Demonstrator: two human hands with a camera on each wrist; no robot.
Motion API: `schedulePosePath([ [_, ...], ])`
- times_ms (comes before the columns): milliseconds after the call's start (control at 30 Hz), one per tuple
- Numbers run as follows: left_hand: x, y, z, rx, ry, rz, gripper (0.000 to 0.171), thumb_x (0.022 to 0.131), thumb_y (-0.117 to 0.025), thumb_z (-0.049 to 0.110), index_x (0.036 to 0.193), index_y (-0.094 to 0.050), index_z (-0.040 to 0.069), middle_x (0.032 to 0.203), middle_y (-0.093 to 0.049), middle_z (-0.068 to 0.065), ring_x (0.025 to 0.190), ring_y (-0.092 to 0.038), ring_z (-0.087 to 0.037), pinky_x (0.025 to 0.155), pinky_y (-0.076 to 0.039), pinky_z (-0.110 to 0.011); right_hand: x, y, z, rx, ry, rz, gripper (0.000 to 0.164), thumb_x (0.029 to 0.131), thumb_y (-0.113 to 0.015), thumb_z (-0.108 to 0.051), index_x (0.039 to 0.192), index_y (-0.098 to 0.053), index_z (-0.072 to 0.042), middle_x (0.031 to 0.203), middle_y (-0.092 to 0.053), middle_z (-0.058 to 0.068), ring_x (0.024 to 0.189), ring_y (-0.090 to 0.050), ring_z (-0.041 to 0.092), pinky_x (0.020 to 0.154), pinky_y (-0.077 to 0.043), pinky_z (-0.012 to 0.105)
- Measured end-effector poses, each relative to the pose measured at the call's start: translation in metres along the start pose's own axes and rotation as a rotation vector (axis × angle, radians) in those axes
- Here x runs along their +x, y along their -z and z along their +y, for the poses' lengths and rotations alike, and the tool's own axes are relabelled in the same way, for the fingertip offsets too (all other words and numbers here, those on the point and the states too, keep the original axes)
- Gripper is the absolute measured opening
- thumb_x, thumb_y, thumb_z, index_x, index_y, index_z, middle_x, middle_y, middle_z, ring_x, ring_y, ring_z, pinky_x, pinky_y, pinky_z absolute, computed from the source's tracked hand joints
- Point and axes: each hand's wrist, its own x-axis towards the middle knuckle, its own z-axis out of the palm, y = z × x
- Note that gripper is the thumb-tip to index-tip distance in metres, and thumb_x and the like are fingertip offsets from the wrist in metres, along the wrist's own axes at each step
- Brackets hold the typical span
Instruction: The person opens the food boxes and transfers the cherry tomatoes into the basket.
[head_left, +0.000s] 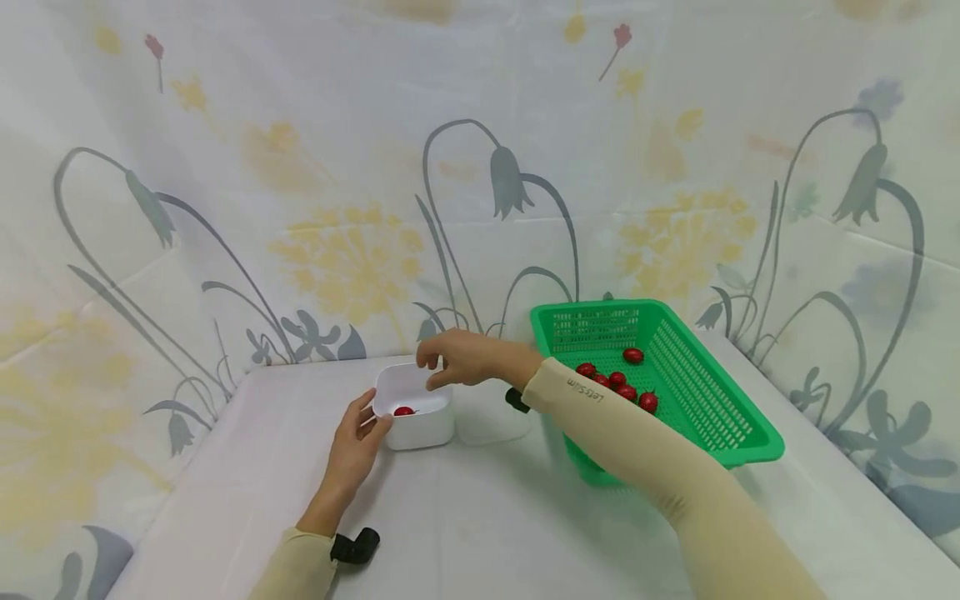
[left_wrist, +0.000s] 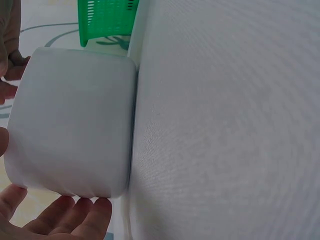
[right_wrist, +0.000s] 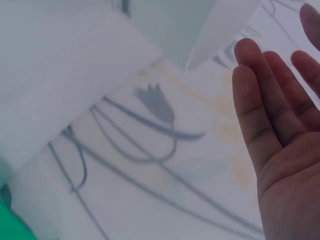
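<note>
A white box (head_left: pixel 420 432) with rounded corners stands on the table, its top uncovered. Inside it lies a red cherry tomato (head_left: pixel 403 411). My left hand (head_left: pixel 358 442) holds the box at its left side, thumb near the front rim; in the left wrist view its fingertips (left_wrist: pixel 102 210) touch the box wall (left_wrist: pixel 72 122). Over the box's right rim hovers my right hand (head_left: pixel 461 357). Its fingers (right_wrist: pixel 252 112) are gently bent, and nothing shows between them in the right wrist view. To the right, a green basket (head_left: pixel 701 392) contains several cherry tomatoes (head_left: pixel 626 392).
Beside the box's right side lies a flat, pale, lid-like piece (head_left: pixel 491 429), hard to make out against the white tablecloth (head_left: pixel 480 525). A flower-printed cloth (head_left: pixel 360 167) hangs behind the table. My right forearm (head_left: pixel 637 442) crosses in front of the basket.
</note>
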Motion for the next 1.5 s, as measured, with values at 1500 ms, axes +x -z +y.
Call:
schedulePosePath([
  [1500,-0.002,-0.001,0.002,-0.016,-0.031,0.006,0.058,0.097,-0.057,0.019,0.148,-0.032,0.009,0.142,-0.041,-0.027,0.127,-0.045,-0.039,0.103,-0.037,-0.049,0.077,-0.074,-0.003,-0.143,-0.074,-0.151,0.012,0.094,-0.060,-0.022,0.089,-0.070,-0.018,0.076,-0.060,-0.010,0.068,-0.051,0.008,0.058,-0.039,0.021],
])
